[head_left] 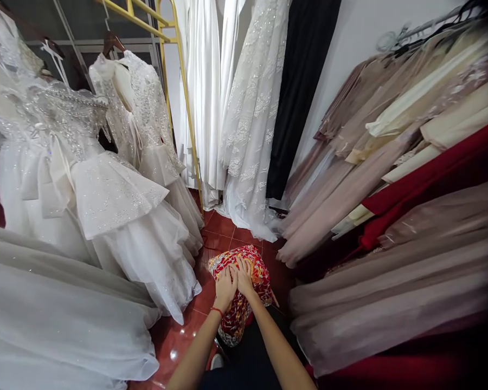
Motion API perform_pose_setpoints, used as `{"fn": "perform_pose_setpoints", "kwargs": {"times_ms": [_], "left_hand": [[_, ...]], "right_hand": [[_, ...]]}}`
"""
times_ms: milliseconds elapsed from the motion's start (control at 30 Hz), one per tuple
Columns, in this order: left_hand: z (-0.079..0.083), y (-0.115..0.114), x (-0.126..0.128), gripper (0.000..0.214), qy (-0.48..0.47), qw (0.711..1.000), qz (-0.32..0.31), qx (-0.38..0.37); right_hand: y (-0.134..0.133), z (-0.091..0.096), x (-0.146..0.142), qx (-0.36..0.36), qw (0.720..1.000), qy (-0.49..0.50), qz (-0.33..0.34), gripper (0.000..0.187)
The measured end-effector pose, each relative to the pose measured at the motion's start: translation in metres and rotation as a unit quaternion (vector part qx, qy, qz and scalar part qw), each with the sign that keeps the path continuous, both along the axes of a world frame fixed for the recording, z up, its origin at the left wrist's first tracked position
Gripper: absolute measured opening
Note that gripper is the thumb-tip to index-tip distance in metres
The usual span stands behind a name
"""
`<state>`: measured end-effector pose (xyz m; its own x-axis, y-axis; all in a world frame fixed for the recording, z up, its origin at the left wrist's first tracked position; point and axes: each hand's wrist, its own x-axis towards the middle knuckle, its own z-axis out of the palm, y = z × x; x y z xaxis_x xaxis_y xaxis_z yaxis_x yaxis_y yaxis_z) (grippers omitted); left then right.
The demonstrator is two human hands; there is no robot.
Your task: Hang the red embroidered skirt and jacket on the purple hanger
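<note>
A red cloth (255, 271) with a yellow and white floral print lies bunched on the red tiled floor (222, 225) in front of me, partly draped over my lap. My left hand (225, 287), with a red thread bracelet at the wrist, presses on the cloth with fingers close together. My right hand (243, 277) lies right beside it, touching it, fingers curled onto the same cloth. Both hands seem to grip the fabric.
White beaded gowns (85, 179) on hangers crowd the left, their tulle skirts spreading over the floor. White lace dresses (248, 108) and a black one (301, 81) hang at the back by a yellow rack (183, 92). Beige, cream and red garments (410, 162) hang at the right.
</note>
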<state>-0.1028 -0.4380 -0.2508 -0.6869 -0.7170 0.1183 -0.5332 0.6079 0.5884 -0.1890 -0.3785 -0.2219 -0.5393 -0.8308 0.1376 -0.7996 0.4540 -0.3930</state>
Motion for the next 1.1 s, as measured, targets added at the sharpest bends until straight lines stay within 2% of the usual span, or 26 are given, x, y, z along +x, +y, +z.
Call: {"fn": "perform_pose_setpoints", "kwargs": {"times_ms": [100, 167, 300, 367, 433, 500, 567, 600, 667, 800, 967, 1100], "left_hand": [[-0.002, -0.003, 0.000, 0.052, -0.002, 1.000, -0.011, 0.001], [-0.003, -0.005, 0.002, 0.054, 0.002, 1.000, -0.025, 0.013], [-0.008, -0.013, 0.012, 0.053, 0.018, 0.995, -0.072, 0.061], [-0.011, -0.017, 0.019, 0.055, 0.021, 0.993, -0.091, 0.074], [-0.013, -0.019, 0.025, 0.067, 0.010, 0.992, -0.101, 0.079], [-0.014, -0.020, 0.027, 0.091, -0.035, 0.992, -0.088, 0.081], [-0.013, -0.021, 0.026, 0.102, -0.106, 0.988, -0.055, 0.098], [-0.011, -0.022, 0.025, 0.098, -0.137, 0.984, -0.045, 0.109], [-0.009, -0.026, 0.023, 0.078, -0.177, 0.975, -0.052, 0.126], [-0.004, -0.039, 0.023, 0.038, -0.187, 0.968, -0.126, 0.110], [0.011, -0.046, 0.040, 0.027, -0.164, 0.956, -0.232, 0.069], [0.015, -0.050, 0.065, 0.017, -0.146, 0.949, -0.277, 0.035]], "right_hand": [[-0.002, -0.007, 0.003, -0.021, 1.000, -0.020, -0.006, 0.044], [-0.003, -0.013, 0.006, -0.084, 0.993, -0.084, -0.007, 0.044], [-0.003, -0.022, 0.006, -0.221, 0.951, -0.211, -0.041, 0.054], [-0.001, -0.025, 0.004, -0.236, 0.944, -0.225, -0.055, 0.059], [0.003, -0.025, 0.005, -0.248, 0.936, -0.245, -0.055, 0.059], [0.008, -0.025, 0.009, -0.256, 0.928, -0.267, -0.048, 0.057], [0.015, -0.025, 0.018, -0.260, 0.920, -0.289, -0.042, 0.054], [0.019, -0.025, 0.024, -0.259, 0.917, -0.301, -0.040, 0.052], [0.031, -0.029, 0.036, -0.252, 0.910, -0.325, -0.042, 0.048], [0.066, -0.039, 0.054, -0.237, 0.891, -0.372, -0.107, 0.037], [0.140, -0.051, 0.068, -0.234, 0.840, -0.409, -0.268, 0.025], [0.206, -0.061, 0.102, -0.213, 0.795, -0.432, -0.370, 0.023]]}}
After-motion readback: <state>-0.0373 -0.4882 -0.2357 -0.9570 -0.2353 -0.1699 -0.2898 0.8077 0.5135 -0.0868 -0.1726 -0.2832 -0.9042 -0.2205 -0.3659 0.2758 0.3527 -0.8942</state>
